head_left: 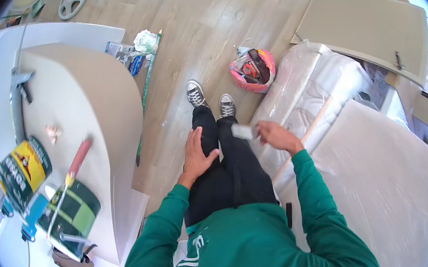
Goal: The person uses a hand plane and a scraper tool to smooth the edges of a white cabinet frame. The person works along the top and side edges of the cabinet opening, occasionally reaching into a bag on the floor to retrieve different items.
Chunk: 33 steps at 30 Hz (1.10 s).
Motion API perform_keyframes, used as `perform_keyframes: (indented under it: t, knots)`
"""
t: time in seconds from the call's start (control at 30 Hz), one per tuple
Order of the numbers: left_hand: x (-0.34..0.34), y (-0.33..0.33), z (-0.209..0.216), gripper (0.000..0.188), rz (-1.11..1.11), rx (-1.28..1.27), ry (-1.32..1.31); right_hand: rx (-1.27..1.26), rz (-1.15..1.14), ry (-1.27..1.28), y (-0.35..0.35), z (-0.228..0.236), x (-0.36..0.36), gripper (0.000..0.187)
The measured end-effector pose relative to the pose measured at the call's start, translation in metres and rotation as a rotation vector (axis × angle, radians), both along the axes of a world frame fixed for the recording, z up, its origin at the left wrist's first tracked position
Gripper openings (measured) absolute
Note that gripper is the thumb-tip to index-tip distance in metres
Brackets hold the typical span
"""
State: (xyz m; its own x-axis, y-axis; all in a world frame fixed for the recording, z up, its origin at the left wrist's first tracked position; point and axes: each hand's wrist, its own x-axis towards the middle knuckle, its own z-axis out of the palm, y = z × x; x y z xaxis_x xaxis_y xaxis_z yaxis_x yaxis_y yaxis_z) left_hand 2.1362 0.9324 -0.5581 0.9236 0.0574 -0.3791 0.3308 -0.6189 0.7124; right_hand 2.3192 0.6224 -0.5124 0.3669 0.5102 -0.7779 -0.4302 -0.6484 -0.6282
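Note:
My left hand (198,156) is at my left thigh, its fingers stretched out and nothing in it. Out to the right, beside the plastic-wrapped mattress, my right hand (277,136) is closed on a small pale flat piece (243,132). That piece is blurred, roughly rectangular, and sticks out leftward over my right leg; its kind cannot be made out. Both arms are in green sleeves, and below them my dark trousers (238,171) lead down to dark sneakers (196,94) on the wood floor.
On the left, a curved pale counter (87,80) carries a paint roller (78,159) and paint cans (25,169). A green pole (148,93) lies along its edge. Ahead sits a pink tool bag (254,70). A wrapped mattress (386,165) and a beige panel (365,32) fill the right.

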Motion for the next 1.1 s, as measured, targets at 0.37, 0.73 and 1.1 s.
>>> perform_keyframes:
  t: [0.37,0.73,1.1]
  knots:
    - [-0.154,-0.012,0.201,0.059,0.263,-0.291,0.258,0.25,0.258,0.599,0.113,0.093,-0.149,0.028]
    - [-0.451,0.038,0.248,0.063,0.616,0.043,0.165,0.151,0.654,-0.25,0.191,0.101,-0.286,0.035]
    - [-0.727,0.046,0.329,0.064,1.723,0.297,0.028,0.616,1.727,-0.203,0.438,0.223,-0.591,0.027]
